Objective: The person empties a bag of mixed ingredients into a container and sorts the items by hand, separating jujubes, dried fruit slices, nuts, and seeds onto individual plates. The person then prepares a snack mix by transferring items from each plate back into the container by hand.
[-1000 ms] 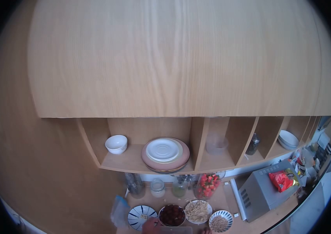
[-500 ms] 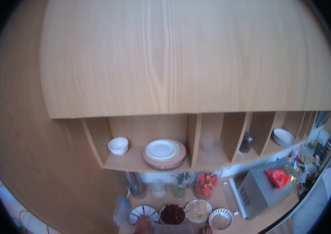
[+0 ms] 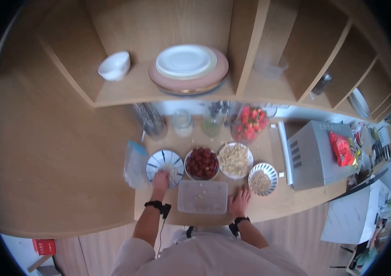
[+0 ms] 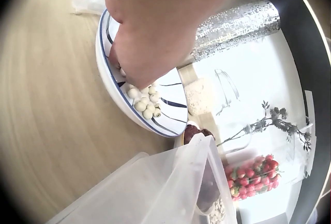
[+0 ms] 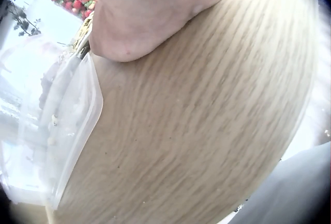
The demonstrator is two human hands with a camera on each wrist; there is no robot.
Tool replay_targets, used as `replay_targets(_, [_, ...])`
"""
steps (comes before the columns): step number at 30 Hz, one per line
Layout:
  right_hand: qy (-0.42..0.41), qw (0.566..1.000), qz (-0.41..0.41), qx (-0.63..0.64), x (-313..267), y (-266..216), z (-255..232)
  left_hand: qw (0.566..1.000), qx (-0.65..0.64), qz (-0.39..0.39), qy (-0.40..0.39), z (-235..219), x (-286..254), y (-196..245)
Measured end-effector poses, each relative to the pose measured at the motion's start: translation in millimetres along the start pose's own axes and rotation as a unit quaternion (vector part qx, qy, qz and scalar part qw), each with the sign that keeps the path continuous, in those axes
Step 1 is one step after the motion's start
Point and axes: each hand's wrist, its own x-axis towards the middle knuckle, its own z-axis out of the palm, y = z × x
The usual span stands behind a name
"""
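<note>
My left hand (image 3: 160,181) reaches into a white plate with dark blue stripes (image 3: 156,160). In the left wrist view its fingers point down among round, cream-coloured lotus seeds (image 4: 147,108); the back of the hand hides most of the fingers, and I cannot tell whether they pinch any seeds. A clear plastic box (image 3: 211,205) lies in front of my body, with a few pale seeds (image 3: 200,197) on its bottom. Just right of the box, my right hand (image 3: 240,201) rests on the tabletop with fingers extended forward, holding nothing.
Bowls of red dates (image 3: 201,163), pale dried slices (image 3: 233,160) and small grains (image 3: 261,182) stand behind and beside the box. A plastic bag (image 3: 135,166) is left of the plate. Glass jars (image 3: 183,123) line the back; a grey oven (image 3: 317,154) is on the right.
The head view has tilted down, bringing both arms and the whole box into sight. My left hand has gone from the plate's near right edge into the plate; the right stays beside the box.
</note>
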Motion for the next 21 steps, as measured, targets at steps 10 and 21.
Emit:
replay_targets(10, [-0.009, 1.0, 0.006, -0.01, 5.7, -4.7, -1.4, 0.995, -0.089, 0.003, 0.048, -3.5, -5.9, -2.5])
replay_targets(21, [-0.043, 0.998, 0.036, 0.0, 3.6, -6.7, -4.1, 0.997, -0.063, -0.007, 0.04, -25.1, -12.3, 10.6])
